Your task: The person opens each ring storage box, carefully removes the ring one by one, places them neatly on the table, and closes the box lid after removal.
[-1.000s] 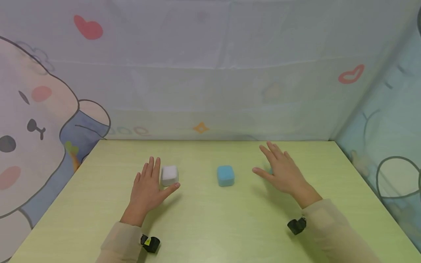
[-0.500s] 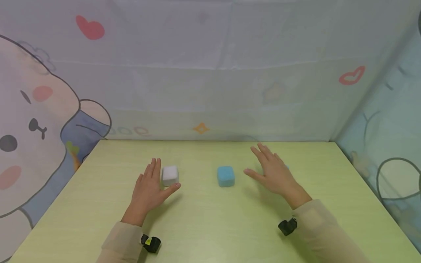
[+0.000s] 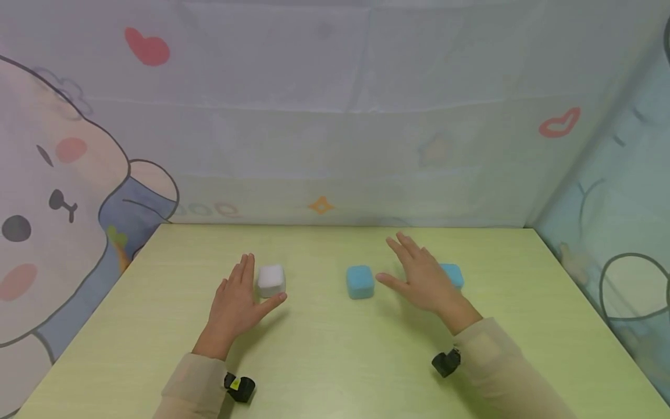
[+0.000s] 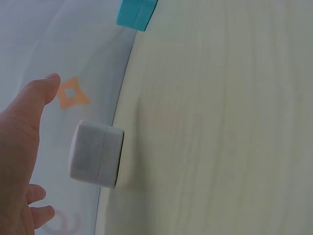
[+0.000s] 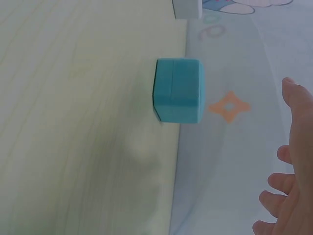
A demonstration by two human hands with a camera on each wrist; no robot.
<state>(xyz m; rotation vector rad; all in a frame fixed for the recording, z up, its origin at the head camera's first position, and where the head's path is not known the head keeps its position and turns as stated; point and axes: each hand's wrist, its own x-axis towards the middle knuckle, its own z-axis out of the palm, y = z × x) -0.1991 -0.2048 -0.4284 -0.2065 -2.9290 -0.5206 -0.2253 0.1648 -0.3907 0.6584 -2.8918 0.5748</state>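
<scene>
My left hand (image 3: 234, 305) hovers with straight fingers and thumb spread, just left of a white rounded cube (image 3: 271, 280). In the left wrist view the white cube (image 4: 96, 153) stands on the table to the right of that hand (image 4: 19, 147). My right hand (image 3: 426, 282), fingers extended, is held above the table between two blue rounded blocks. The middle blue cube (image 3: 360, 282) lies just left of its thumb; the other blue block (image 3: 453, 276) is partly hidden behind the hand. From the right wrist, the middle blue cube (image 5: 179, 90) shows whole. Neither hand holds anything.
A pale yellow-green table (image 3: 324, 355) carries the blocks in a loose row. Behind it hangs a printed cloth (image 3: 335, 116) with hearts and a bear, and another cloth (image 3: 617, 203) closes the right side. A small black camera (image 3: 446, 363) sits at the right cuff.
My right hand has moved left toward the middle blue cube, uncovering part of the right blue block. The left hand has stayed almost still, and the blocks have not moved.
</scene>
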